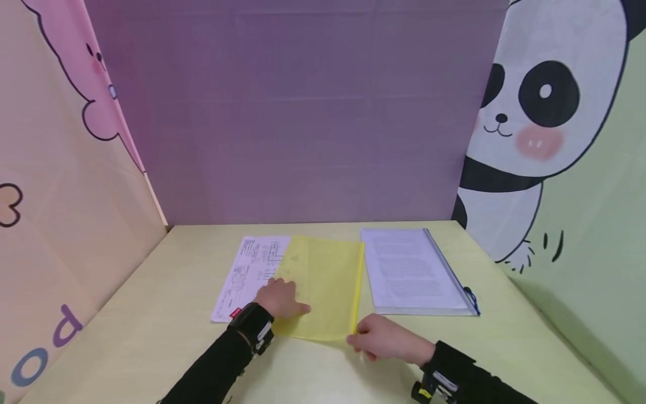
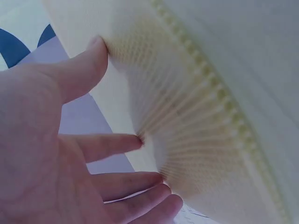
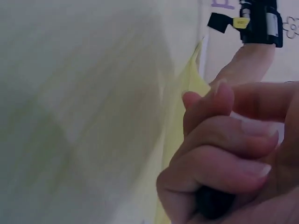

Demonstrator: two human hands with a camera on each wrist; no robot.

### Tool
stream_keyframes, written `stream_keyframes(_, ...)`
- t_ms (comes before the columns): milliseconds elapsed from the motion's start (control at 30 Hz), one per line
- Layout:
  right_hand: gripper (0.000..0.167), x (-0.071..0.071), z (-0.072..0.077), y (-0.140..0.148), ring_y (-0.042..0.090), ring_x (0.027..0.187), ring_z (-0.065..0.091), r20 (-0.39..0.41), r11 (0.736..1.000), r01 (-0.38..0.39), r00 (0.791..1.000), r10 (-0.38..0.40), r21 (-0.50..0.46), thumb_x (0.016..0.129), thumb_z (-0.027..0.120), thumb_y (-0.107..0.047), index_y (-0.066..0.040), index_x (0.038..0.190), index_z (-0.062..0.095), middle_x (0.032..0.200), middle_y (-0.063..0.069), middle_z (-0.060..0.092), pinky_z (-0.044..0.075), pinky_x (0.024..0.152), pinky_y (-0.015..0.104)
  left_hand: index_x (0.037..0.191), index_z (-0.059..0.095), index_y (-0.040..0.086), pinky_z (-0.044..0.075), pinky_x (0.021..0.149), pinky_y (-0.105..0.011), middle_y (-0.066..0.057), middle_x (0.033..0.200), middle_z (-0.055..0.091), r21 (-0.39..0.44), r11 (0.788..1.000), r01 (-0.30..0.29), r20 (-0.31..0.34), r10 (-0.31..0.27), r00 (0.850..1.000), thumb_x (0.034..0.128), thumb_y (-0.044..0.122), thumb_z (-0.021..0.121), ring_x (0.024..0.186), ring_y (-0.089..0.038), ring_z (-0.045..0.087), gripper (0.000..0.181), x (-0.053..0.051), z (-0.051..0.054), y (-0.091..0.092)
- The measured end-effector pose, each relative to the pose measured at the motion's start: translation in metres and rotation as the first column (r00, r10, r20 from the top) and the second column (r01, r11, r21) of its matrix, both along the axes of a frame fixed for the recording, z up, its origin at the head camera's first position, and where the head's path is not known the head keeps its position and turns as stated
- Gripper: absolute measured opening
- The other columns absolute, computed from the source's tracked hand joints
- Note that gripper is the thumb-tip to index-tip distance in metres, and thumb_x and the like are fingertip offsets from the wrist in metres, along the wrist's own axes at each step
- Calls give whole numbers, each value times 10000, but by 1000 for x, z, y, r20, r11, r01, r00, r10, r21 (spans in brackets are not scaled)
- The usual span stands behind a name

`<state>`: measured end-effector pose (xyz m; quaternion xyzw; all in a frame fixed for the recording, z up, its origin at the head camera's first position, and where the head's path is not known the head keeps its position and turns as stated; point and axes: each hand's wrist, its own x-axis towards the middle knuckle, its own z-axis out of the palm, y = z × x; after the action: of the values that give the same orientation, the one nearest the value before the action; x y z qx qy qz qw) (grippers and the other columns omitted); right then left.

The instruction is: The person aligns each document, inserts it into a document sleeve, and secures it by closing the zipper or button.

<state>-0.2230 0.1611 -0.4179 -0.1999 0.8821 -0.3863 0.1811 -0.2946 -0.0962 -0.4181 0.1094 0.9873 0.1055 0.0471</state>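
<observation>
A translucent yellow folder [image 1: 328,280] with a brighter yellow spine bar along its right side lies on the table. White sheets with printed diagrams [image 1: 247,269] stick out at its left; whether they lie inside or under it I cannot tell. My left hand [image 1: 280,300] presses on the folder's left part with spread fingers; in the left wrist view its fingertips [image 2: 140,140] touch the surface. At the folder's lower right corner my right hand [image 1: 386,339] pinches the spine end. In the right wrist view a dark rounded thing [image 3: 215,203] shows beneath the curled fingers, its kind unclear.
To the right lies a clear folder with printed pages [image 1: 414,272] and a dark spine bar [image 1: 451,272]. A dark blue cord [image 1: 471,297] hangs at its lower right corner. The pale table [image 1: 166,336] meets a purple backdrop [image 1: 313,112] and printed side walls.
</observation>
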Motion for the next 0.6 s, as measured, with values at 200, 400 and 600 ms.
stream_keyframes(200,298,4,3,0,31,512,396,-263,964,-118,948,181,236,1015,578,-179,-164,717,566,585,-131,421,404,553,259,1124,691,67,494,863,-567,-166,1076,611,-11,1000,7,-11,-7,1000,879,503,745,1012,-358,536,503,3,4,5)
stream_keyframes(400,264,9,3,-11,73,566,410,-319,871,-151,890,325,467,1014,557,-171,-200,752,543,640,-101,434,366,520,262,1077,716,56,509,815,-544,-157,1050,591,-19,999,37,-27,-37,999,923,368,726,991,-347,524,349,11,5,20)
stream_keyframes(600,219,12,-1,-24,104,578,427,-386,781,-122,816,431,613,988,593,-200,-179,772,565,670,-68,462,382,517,281,1418,567,96,474,964,-582,-184,1344,537,-2,994,106,98,-106,990,861,613,710,1181,-405,507,773,16,5,25)
